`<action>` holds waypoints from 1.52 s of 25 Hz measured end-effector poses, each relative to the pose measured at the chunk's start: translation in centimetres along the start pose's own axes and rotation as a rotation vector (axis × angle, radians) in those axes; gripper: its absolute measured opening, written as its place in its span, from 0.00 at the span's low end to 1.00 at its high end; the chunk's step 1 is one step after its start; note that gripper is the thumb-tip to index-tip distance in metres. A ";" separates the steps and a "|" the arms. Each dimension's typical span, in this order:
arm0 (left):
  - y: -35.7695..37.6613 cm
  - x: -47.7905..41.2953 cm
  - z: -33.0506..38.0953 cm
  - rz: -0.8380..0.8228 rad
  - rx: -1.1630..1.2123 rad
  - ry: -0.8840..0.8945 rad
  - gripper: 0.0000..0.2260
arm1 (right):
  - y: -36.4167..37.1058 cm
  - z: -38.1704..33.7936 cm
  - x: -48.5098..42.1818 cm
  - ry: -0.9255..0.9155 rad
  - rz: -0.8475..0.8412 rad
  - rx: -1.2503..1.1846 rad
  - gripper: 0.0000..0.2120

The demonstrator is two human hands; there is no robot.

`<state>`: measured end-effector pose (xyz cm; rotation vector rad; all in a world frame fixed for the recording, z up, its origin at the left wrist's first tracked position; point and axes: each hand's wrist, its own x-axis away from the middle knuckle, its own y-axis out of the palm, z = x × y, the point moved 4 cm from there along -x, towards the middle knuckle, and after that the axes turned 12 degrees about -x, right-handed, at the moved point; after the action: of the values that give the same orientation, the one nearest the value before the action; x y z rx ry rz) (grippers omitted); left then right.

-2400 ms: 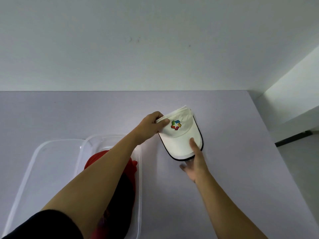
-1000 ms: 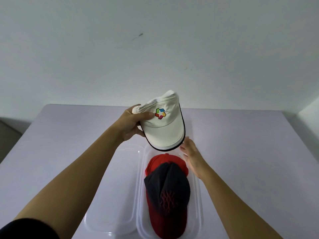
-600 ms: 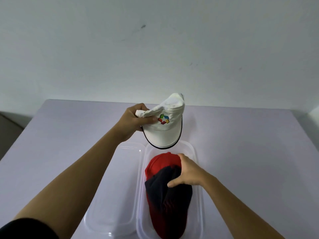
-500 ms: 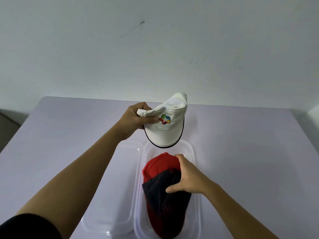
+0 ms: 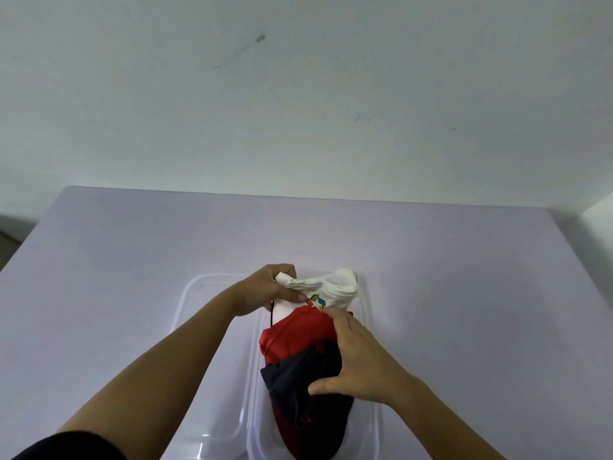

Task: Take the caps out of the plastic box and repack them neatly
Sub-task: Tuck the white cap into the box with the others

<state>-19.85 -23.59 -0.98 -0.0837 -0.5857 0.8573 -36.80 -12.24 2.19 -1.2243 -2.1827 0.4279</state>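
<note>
Three caps meet in the plastic box (image 5: 374, 423), midway along the tabletop's (image 5: 132, 260) near edge. The white cap (image 5: 335, 288) sits at the box's far end, its crown bunched in the left hand (image 5: 265, 293), fingers (image 5: 286, 271) curled tight. The right hand (image 5: 361, 363) wraps the red cap (image 5: 298, 336) and the dark cap (image 5: 295, 383) on it. I'd slide the white brim flat under the red crown, in line. The lid (image 5: 212, 423) lies just left.

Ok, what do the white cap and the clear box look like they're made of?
White cap: soft matte fabric, probably woven cloth; it bunches and creases where the left hand grips it, and one panel shows fine mesh holes. Box: clear smooth plastic, seemingly rigid; its walls are see-through and hold their shape.
</note>
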 end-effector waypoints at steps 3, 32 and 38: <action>0.5 -0.3 -1.1 -0.046 0.097 -0.045 0.14 | -2.2 0.2 -0.7 -0.174 0.288 -0.143 0.30; 0.2 -2.9 -0.7 0.201 -1.198 -0.069 0.17 | -5.2 6.9 -10.1 0.027 0.017 0.832 0.19; -0.1 -2.2 -1.3 0.248 -1.146 -0.033 0.16 | -5.7 7.1 -9.4 0.011 0.128 0.531 0.23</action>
<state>-20.23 -25.00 -3.02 -1.2015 -1.0527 0.6638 -41.32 -23.14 -3.39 -1.0574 -1.8149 0.9777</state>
